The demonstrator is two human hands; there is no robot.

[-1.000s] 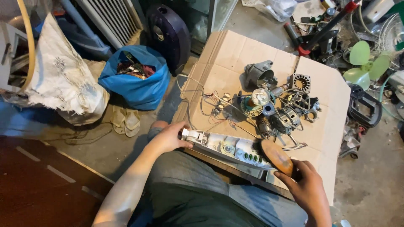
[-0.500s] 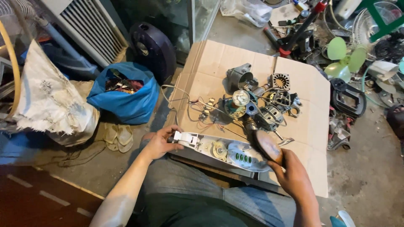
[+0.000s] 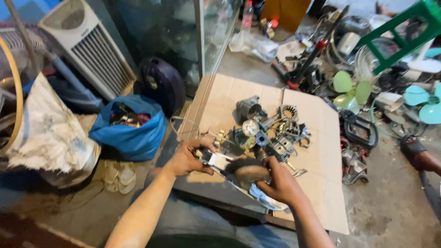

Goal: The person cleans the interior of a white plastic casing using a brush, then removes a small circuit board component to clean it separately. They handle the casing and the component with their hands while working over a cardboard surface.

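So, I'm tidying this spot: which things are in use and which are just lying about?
In hand:
left hand grips white plastic housing
right hand holds brown brush

Lying about:
motor parts on cardboard
blue bag
sandals
green fan blades

The right hand [image 3: 279, 186] and the brown brush [image 3: 250, 173] in its grip are covering the middle of the white plastic housing [image 3: 219, 161], and motion blur is smearing the brush bristles. The left hand [image 3: 189, 157] is hiding the housing's near end. Beyond the grip, the motor parts [image 3: 271, 133] are appearing too small to identify individually.
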